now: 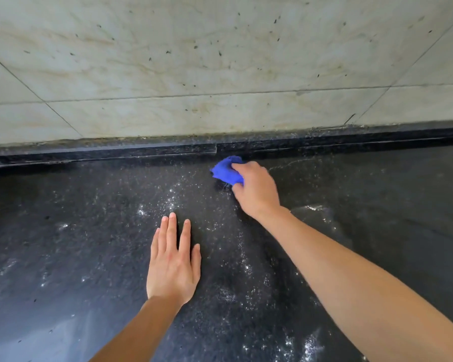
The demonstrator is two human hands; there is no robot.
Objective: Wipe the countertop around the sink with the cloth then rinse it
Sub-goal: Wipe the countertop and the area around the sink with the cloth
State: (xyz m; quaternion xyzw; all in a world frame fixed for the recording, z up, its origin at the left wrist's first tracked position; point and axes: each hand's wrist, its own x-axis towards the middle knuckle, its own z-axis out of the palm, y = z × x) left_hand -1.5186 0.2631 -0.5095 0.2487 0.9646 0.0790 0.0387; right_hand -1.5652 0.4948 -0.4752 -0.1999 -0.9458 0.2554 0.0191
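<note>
Two hands are in view, and one cloth. Your right hand (255, 189) grasps the blue cloth (226, 169), fingers curled over it, and holds it bunched against the black countertop (89, 244) close to the raised rear ledge (115, 152). Your left hand (173, 262) lies flat on the countertop, palm down, fingers straight and released, holding nothing; it sits nearer to you and to the left of the cloth, well apart from it. One tiled wall (220, 61), marked with dark specks, rises behind the ledge.
</note>
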